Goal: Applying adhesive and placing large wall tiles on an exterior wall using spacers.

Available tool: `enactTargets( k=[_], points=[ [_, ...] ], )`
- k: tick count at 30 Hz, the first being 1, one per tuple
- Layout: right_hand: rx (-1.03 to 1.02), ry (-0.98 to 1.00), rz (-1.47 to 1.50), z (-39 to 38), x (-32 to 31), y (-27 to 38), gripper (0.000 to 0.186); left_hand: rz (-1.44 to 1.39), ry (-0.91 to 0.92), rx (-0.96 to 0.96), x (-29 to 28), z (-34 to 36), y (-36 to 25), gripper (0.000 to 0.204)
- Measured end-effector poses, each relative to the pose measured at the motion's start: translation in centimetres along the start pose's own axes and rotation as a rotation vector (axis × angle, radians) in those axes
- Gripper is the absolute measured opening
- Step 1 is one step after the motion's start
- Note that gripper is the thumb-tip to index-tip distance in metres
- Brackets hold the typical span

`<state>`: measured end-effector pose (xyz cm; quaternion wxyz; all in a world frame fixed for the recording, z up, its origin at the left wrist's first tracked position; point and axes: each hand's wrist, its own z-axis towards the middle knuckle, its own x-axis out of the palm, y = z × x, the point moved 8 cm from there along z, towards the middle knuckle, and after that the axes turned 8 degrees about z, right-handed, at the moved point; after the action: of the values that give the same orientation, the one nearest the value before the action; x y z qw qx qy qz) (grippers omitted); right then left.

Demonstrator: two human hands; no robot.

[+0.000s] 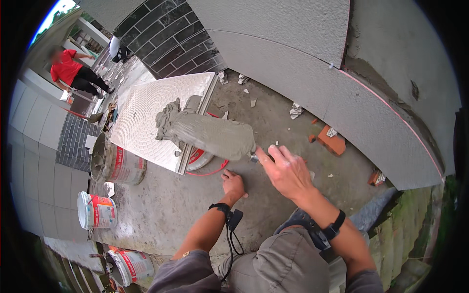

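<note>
Tile [137,117] sits on bucket [200,160], presumably for working height. Right hand [288,173]: fingers clamped on trowel [220,136], blade across tile's right edge, face up, I judge to carry mortar [167,119]. Left hand [233,184] right of tile, fingers curled; can't tell whether gripping.

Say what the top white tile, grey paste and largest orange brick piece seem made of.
White tile: probably fired ceramic, matte, with concentric ridges. Grey paste: likely cement mortar, moist, given its soft lumps and smears. Orange brick piece: apparently fired clay, matte, given its dull colour.
</note>
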<state>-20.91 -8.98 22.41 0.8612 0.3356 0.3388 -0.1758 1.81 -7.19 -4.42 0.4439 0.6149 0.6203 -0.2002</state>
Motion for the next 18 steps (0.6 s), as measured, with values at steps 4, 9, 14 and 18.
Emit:
enactTargets(
  k=[4, 9, 14, 18],
  points=[
    [-0.021, 0.069, -0.101, -2.1, 1.7, -1.6, 0.054, 0.005, 0.002, -0.002, 0.7, 0.5, 0.5, 0.132],
    [0.044, 0.062, 0.052, -3.9, -0.3, -2.9, 0.047, 0.022, 0.000, 0.004, 0.5, 0.6, 1.1, 0.130],
    [0.082, 0.016, 0.521, 3.4, -3.6, -3.5, 0.036, 0.069, -0.029, -0.002, 0.4, 0.6, 0.7, 0.118],
    [0.583, 0.388, 1.163, 9.6, 0.9, -5.1, 0.038, 0.110, -0.079, 0.129, 0.9, 1.2, -1.6, 0.093]
  ],
)
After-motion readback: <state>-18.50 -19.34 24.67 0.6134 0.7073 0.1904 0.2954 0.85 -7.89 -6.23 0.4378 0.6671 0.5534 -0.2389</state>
